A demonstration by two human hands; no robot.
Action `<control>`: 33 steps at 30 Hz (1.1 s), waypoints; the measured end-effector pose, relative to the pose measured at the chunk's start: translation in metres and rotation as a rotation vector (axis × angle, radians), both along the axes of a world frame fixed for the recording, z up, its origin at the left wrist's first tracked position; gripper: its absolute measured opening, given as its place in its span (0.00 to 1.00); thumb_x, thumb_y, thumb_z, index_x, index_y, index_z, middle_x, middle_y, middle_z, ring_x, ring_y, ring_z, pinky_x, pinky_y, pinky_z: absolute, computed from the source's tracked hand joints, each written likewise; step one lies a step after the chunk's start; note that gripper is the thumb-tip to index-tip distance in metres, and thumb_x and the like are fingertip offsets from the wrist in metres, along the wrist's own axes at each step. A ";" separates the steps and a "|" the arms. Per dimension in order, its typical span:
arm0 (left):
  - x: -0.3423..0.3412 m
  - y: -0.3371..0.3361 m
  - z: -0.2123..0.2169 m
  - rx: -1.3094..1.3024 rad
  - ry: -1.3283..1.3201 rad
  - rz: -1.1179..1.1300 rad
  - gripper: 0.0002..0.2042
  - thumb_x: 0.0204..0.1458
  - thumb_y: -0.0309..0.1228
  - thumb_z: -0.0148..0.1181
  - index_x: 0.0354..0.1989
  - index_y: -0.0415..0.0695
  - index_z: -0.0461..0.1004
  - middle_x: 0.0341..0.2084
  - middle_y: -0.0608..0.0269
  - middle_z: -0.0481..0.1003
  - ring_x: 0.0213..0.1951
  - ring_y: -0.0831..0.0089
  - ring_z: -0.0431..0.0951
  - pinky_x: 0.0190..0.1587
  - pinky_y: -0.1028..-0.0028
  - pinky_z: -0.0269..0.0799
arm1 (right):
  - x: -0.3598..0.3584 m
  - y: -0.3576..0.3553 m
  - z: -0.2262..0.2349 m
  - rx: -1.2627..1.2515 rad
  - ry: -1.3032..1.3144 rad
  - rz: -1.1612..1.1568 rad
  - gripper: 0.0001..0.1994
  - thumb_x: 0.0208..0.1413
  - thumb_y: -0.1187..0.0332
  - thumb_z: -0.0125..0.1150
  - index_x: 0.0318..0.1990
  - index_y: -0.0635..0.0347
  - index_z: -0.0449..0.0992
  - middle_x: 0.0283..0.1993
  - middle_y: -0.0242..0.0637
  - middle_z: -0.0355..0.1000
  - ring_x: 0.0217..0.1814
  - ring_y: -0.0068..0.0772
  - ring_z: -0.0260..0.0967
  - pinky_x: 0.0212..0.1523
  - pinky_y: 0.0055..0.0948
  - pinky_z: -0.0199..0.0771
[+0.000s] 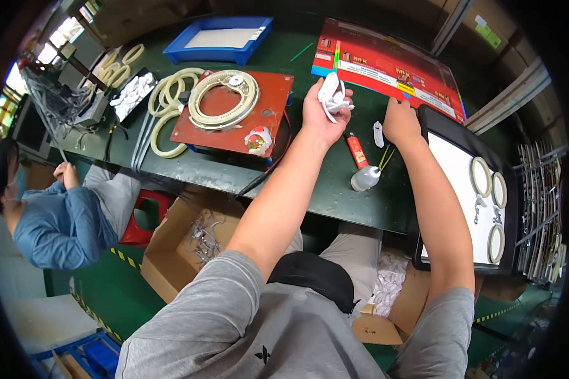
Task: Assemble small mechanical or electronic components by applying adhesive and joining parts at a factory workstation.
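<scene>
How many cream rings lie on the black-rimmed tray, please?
3: one cream ring, upper left; a second ring, just right; a third ring, below. The right forearm may hide others.

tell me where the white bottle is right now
In the head view, the white bottle is on the green table, right of centre, just below the red item and left of the right forearm.

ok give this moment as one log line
left hand: holds white pieces | right hand: curled, contents unclear | small white piece: on table
</scene>
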State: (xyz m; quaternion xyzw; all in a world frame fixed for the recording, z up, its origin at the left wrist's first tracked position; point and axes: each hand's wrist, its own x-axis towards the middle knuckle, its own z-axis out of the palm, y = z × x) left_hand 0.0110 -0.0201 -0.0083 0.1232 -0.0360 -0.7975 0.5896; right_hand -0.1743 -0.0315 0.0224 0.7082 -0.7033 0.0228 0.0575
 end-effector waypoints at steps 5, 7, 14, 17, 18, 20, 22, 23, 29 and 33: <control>0.000 -0.006 0.002 0.012 -0.046 0.006 0.19 0.63 0.48 0.46 0.39 0.45 0.74 0.29 0.56 0.77 0.27 0.70 0.74 0.22 0.78 0.67 | -0.006 -0.004 0.012 -0.008 -0.067 0.087 0.16 0.52 0.78 0.58 0.49 0.64 0.74 0.42 0.51 0.75 0.46 0.50 0.76 0.50 0.41 0.76; 0.000 -0.005 0.002 0.042 -0.069 0.009 0.19 0.63 0.48 0.46 0.39 0.45 0.74 0.29 0.56 0.76 0.27 0.70 0.74 0.22 0.77 0.67 | -0.011 0.001 0.026 -0.046 -0.326 0.217 0.15 0.51 0.77 0.61 0.48 0.64 0.76 0.38 0.47 0.76 0.43 0.44 0.76 0.46 0.37 0.75; -0.004 -0.002 0.002 0.040 -0.192 0.021 0.24 0.66 0.53 0.38 0.41 0.44 0.71 0.30 0.54 0.76 0.29 0.68 0.76 0.24 0.75 0.69 | -0.002 0.017 0.038 0.397 -0.459 0.090 0.17 0.43 0.72 0.71 0.43 0.64 0.77 0.39 0.44 0.78 0.42 0.39 0.76 0.44 0.32 0.75; -0.005 0.001 0.003 0.044 -0.258 0.002 0.27 0.67 0.56 0.34 0.41 0.44 0.70 0.31 0.53 0.77 0.31 0.66 0.78 0.25 0.72 0.71 | -0.002 0.014 0.046 0.412 -0.654 0.034 0.13 0.42 0.74 0.70 0.38 0.65 0.78 0.34 0.39 0.77 0.37 0.31 0.75 0.39 0.29 0.75; -0.005 0.002 0.004 0.032 -0.289 0.028 0.27 0.67 0.56 0.33 0.41 0.44 0.70 0.31 0.53 0.77 0.32 0.66 0.78 0.26 0.72 0.72 | -0.003 0.012 0.052 0.406 -0.720 0.062 0.12 0.43 0.74 0.68 0.38 0.65 0.78 0.33 0.37 0.76 0.37 0.28 0.74 0.39 0.27 0.74; -0.007 0.002 0.005 0.032 -0.317 0.043 0.27 0.67 0.56 0.32 0.42 0.44 0.70 0.31 0.53 0.77 0.32 0.66 0.79 0.26 0.72 0.72 | -0.004 0.008 0.065 0.303 -0.807 0.175 0.11 0.49 0.73 0.67 0.40 0.63 0.78 0.34 0.33 0.74 0.36 0.23 0.71 0.38 0.23 0.71; -0.008 0.003 0.007 0.060 -0.314 0.042 0.26 0.68 0.54 0.30 0.42 0.45 0.69 0.31 0.54 0.77 0.32 0.67 0.78 0.28 0.71 0.73 | -0.002 0.004 0.079 0.207 -0.913 0.213 0.10 0.54 0.71 0.67 0.43 0.61 0.77 0.38 0.29 0.74 0.40 0.20 0.70 0.43 0.22 0.69; -0.009 0.004 0.008 0.054 -0.313 0.048 0.26 0.68 0.54 0.30 0.42 0.45 0.69 0.31 0.54 0.77 0.32 0.67 0.78 0.28 0.71 0.73 | 0.004 0.002 0.081 0.217 -0.905 0.222 0.10 0.54 0.71 0.67 0.43 0.61 0.77 0.38 0.29 0.74 0.40 0.20 0.70 0.43 0.22 0.69; -0.007 0.004 0.010 0.010 -0.303 -0.023 0.20 0.68 0.47 0.34 0.48 0.48 0.71 0.35 0.63 0.78 0.33 0.71 0.77 0.31 0.72 0.72 | 0.046 -0.002 0.064 0.262 -1.056 0.406 0.12 0.55 0.69 0.68 0.45 0.64 0.78 0.38 0.31 0.74 0.42 0.20 0.70 0.46 0.22 0.70; -0.003 -0.002 0.001 -0.061 -0.253 -0.062 0.21 0.67 0.46 0.33 0.46 0.49 0.73 0.31 0.61 0.79 0.31 0.69 0.78 0.30 0.71 0.73 | 0.043 -0.010 0.050 -0.004 -1.094 0.448 0.14 0.59 0.65 0.65 0.48 0.65 0.79 0.43 0.34 0.77 0.44 0.21 0.72 0.47 0.22 0.71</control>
